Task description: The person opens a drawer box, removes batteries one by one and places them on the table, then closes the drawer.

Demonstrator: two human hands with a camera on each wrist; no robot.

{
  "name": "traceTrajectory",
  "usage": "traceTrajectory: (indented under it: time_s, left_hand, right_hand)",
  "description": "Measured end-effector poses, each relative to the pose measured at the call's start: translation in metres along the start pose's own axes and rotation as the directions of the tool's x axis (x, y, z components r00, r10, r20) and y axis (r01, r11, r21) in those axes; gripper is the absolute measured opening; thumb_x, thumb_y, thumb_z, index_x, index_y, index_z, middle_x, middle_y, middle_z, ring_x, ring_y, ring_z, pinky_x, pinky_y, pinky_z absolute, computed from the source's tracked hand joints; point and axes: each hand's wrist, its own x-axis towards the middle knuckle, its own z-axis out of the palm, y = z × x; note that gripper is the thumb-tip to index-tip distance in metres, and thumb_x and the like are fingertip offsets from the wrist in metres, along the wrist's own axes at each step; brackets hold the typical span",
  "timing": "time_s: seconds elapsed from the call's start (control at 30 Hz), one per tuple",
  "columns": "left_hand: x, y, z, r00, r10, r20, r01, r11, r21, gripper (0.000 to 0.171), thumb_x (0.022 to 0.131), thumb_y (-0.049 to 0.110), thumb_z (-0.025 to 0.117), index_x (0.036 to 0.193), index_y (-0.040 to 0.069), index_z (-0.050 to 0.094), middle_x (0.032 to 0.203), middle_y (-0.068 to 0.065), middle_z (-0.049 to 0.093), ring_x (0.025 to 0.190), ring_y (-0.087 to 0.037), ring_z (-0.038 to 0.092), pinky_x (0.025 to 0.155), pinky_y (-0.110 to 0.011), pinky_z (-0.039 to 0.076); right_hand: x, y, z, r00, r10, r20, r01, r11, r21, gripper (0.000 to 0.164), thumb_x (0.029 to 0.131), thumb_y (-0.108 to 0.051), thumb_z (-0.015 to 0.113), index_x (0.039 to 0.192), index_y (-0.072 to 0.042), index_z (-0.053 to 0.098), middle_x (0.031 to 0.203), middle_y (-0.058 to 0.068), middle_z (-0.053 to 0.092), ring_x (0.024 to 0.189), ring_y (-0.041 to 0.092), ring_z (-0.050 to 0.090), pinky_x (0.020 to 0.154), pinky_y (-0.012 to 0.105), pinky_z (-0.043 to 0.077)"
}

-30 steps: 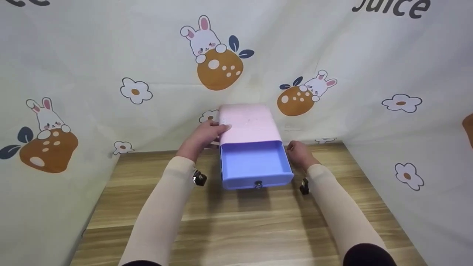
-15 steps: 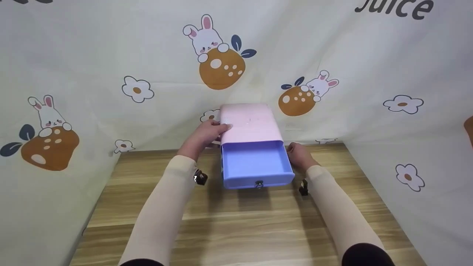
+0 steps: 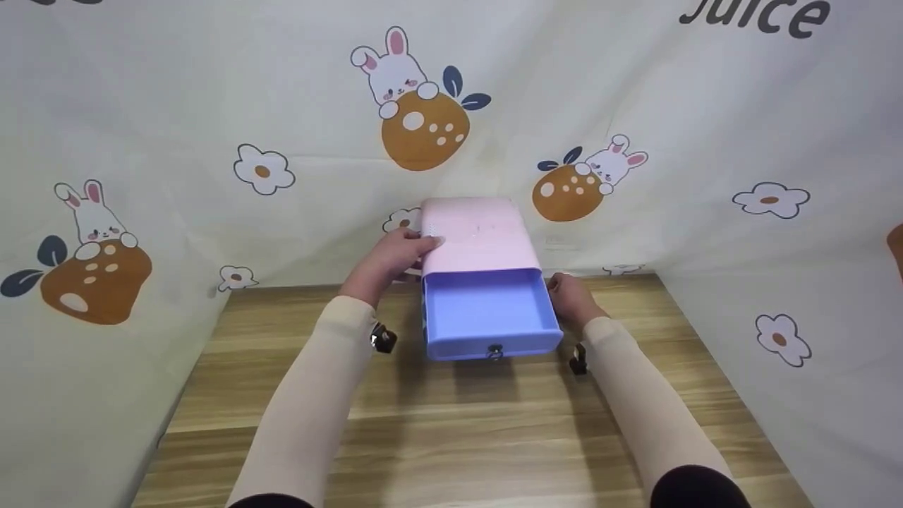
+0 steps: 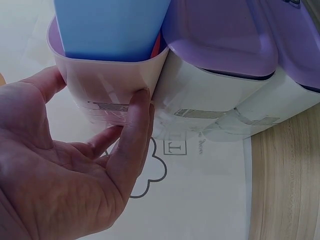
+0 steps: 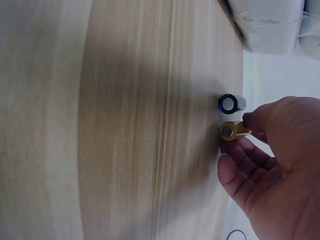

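Note:
My left hand [image 3: 394,255] grips the pink drawer casing [image 3: 476,233] at its left side, thumb on the top and fingers below. A blue drawer [image 3: 490,303] is pulled partway out of this casing, with a small dark ring pull [image 3: 495,351] on its front. In the left wrist view, a thin red edge [image 4: 156,46] shows beside the drawer. My right hand [image 3: 575,298] is low to the right of the drawers. The right wrist view has it pinching a yellow cylindrical battery [image 5: 230,131] between thumb and fingers. Close beside stands a dark-banded battery [image 5: 231,103].
Two white drawer units with purple drawers [image 4: 222,37] sit under the pink casing, seen in the left wrist view. Behind the wooden table [image 3: 451,437] hangs a patterned cloth [image 3: 317,106], close to the drawers and my right fingers.

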Motion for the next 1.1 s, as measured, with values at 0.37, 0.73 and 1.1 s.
traceTrajectory:
  time_s: [0.37, 0.73, 1.1]
  left_hand:
    - [0.001, -0.001, 0.001, 1.0, -0.017, -0.005, 0.017, 1.0, -0.013, 0.084, 0.104, 0.047, 0.076, 0.162, -0.002, 0.042, 0.137, -0.019, 0.067, 0.122, -0.035, 0.07, 0.108, -0.055, 0.057]
    - [0.002, -0.001, 0.001, 1.0, -0.029, -0.004, 0.029, 0.999, -0.034, 0.083, 0.104, 0.046, 0.077, 0.162, -0.002, 0.043, 0.136, -0.018, 0.067, 0.124, -0.036, 0.069, 0.108, -0.055, 0.057]
    - [0.0, 0.001, 0.001, 1.0, -0.028, -0.006, 0.028, 1.0, 0.002, 0.082, 0.104, 0.048, 0.076, 0.162, -0.001, 0.044, 0.135, -0.017, 0.067, 0.123, -0.034, 0.07, 0.107, -0.055, 0.058]
  right_hand:
    - [-0.001, 0.002, 0.003, 1.0, -0.011, 0.004, 0.011, 1.0, -0.018, 0.023, 0.105, -0.018, 0.064, 0.107, 0.004, 0.07, 0.106, 0.022, 0.075, 0.107, 0.043, 0.071, 0.097, 0.057, 0.057]
    - [-0.001, 0.003, 0.003, 1.0, -0.017, -0.008, 0.017, 1.0, -0.011, 0.024, 0.107, -0.018, 0.06, 0.109, 0.004, 0.07, 0.105, 0.023, 0.075, 0.106, 0.044, 0.071, 0.098, 0.058, 0.056]
    - [-0.006, 0.002, -0.01, 0.999, -0.004, -0.035, 0.006, 0.999, 0.05, 0.032, 0.112, -0.011, 0.043, 0.119, 0.011, 0.065, 0.114, 0.03, 0.071, 0.112, 0.046, 0.068, 0.103, 0.06, 0.055]
